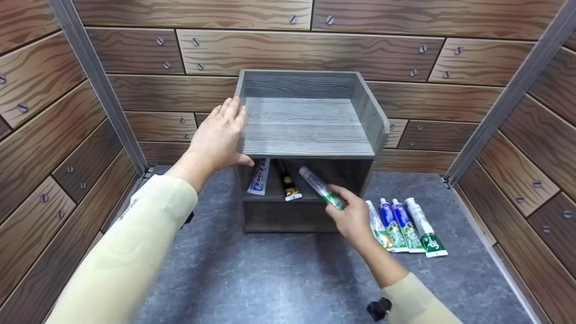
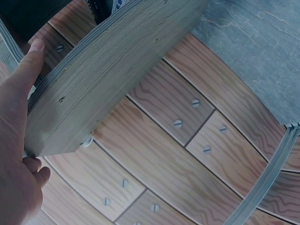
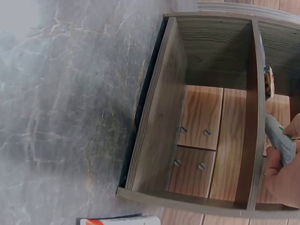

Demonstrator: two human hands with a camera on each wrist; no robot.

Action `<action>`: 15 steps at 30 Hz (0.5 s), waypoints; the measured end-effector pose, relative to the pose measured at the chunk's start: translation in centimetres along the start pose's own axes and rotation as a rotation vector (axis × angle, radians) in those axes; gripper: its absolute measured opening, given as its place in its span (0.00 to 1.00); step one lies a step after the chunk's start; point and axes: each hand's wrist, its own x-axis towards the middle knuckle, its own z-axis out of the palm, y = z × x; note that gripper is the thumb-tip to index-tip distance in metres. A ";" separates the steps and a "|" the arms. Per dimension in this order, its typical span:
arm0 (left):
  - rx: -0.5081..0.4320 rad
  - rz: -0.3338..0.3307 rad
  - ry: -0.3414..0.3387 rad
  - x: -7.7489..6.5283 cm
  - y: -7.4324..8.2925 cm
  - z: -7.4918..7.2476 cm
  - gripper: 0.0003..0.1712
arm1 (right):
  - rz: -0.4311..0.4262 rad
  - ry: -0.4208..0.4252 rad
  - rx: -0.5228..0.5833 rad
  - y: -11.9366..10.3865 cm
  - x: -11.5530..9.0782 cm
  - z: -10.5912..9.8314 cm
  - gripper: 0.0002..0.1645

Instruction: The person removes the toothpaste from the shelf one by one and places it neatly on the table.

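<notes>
A small grey wood-grain cabinet [image 1: 306, 126] has a railed top and two open compartments. My left hand [image 1: 220, 132] holds its left side panel, fingers over the top edge and thumb at the front; the left wrist view shows the panel between thumb and fingers. My right hand [image 1: 353, 216] grips a white and green toothpaste tube [image 1: 315, 182] by its lower end, the other end pointing into the upper compartment. Inside it lie a white and blue tube [image 1: 258, 177] and, beside that, a black and gold tube [image 1: 289, 182].
Several more toothpaste tubes lie on the grey marbled floor right of the cabinet, among them a white and green one [image 1: 425, 227] and a blue and green one [image 1: 407, 222]. Wood-plank walls [image 1: 310, 49] with metal corner strips [image 1: 504, 90] surround the space.
</notes>
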 end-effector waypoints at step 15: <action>-0.015 -0.012 -0.018 0.0 0.0 0.0 0.78 | -0.018 0.123 0.112 0.4 -3.5 -5.7 0.31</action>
